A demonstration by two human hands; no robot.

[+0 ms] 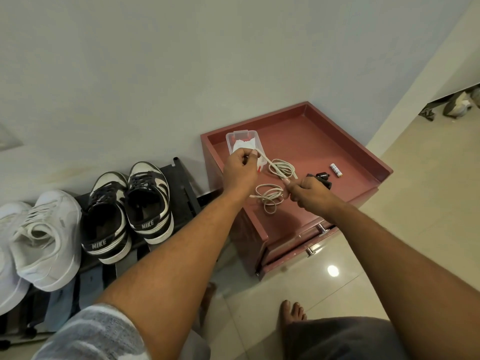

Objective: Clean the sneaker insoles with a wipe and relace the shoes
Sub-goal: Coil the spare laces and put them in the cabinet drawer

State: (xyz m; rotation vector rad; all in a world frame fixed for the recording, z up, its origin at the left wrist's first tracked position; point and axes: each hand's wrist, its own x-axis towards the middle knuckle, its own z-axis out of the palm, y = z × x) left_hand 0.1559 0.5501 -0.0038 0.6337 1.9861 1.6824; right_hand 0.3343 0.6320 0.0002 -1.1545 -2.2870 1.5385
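Both my hands work over the red cabinet top [324,141]. My left hand [240,170] pinches one stretch of a cream shoelace [279,168], and my right hand [310,193] grips the same lace near its tip. A second cream lace [268,197] lies coiled on the cabinet below my hands. Behind my left hand stands a clear plastic box [245,137] with white wipes inside. On the black rack at left sit a pair of black-and-white sneakers [130,211] with dark laces, and white sneakers [44,237] beside them.
A white battery [335,169] and small black objects [320,176] lie on the cabinet right of my hands. The cabinet has raised edges and two drawers with metal handles [322,228]. The wall is close behind. My bare feet [293,311] stand on the glossy tile floor.
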